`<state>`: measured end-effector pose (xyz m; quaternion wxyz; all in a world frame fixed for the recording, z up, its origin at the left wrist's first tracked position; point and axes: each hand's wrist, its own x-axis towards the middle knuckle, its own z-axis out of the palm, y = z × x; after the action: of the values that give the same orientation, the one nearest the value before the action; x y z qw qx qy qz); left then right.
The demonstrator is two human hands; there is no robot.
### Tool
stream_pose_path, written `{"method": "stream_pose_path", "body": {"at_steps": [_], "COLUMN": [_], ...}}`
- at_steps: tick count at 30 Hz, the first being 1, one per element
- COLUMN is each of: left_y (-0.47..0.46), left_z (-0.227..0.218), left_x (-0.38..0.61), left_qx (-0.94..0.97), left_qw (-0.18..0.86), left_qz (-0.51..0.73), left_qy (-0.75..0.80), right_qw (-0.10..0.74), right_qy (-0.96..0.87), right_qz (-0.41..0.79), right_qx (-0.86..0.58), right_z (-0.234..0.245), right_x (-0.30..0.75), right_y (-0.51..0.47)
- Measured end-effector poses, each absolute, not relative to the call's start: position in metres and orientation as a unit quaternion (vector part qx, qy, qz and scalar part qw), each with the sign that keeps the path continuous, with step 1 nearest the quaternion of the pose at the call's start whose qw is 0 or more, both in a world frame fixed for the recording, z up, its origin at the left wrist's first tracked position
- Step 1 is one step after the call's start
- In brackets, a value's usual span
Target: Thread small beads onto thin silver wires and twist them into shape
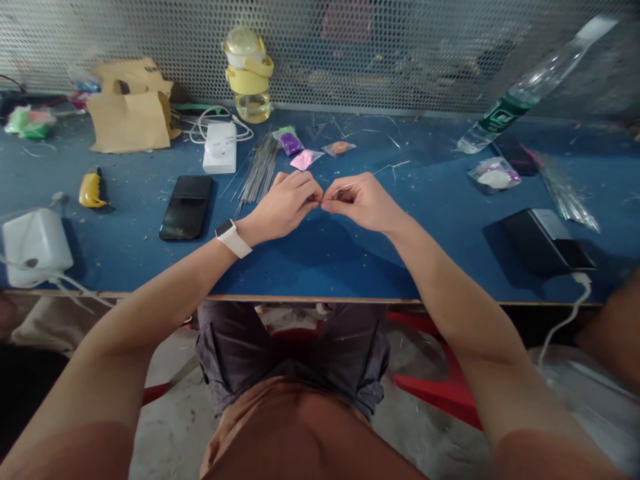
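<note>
My left hand point(295, 200) is closed in a pinch, its fingertips meeting those of my right hand above the blue table point(310, 267). My right hand point(363, 200) is closed too, and a thin metal wire point(344, 189) runs across its fingers towards the spot where both hands pinch. The wire's end is hidden between the fingertips. Just behind my left hand lies a bundle of thin grey wires point(261, 167). Small plastic packets with purple point(290, 142), pink point(305, 159) and orange point(340, 148) contents lie beyond my hands. A loose bent wire point(393, 167) rests behind my right hand.
Left are a black phone point(186, 208), white charger point(220, 148), yellow hair claw point(91, 189) and white box point(37, 247). A yellow-lidded bottle point(250, 77) stands behind. Right are a tilted water bottle point(530, 93), black device point(545, 240) and wire bundle point(567, 190). Perforated metal point(410, 60) borders the back.
</note>
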<state>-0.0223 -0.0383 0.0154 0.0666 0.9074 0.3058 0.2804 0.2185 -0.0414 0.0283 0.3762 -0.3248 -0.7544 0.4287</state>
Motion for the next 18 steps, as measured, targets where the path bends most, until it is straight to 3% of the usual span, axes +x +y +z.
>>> {"method": "stream_pose_path", "body": {"at_steps": [11, 18], "left_y": [-0.0374, -0.0338], "left_z": [0.0118, 0.0107], "left_x": [-0.0203, -0.0228], "left_qx": [0.907, 0.898], "left_qw": [0.087, 0.031], "left_qz": [0.272, 0.315], "left_qy": [0.308, 0.305], "right_qw": [0.347, 0.355], "right_qy": [-0.79, -0.769], "right_qz": [0.388, 0.395], "right_qx": [-0.323, -0.355], "right_z": [0.0295, 0.0296], "right_x": [0.2258, 0.2227], "right_y": [-0.0408, -0.0393]}}
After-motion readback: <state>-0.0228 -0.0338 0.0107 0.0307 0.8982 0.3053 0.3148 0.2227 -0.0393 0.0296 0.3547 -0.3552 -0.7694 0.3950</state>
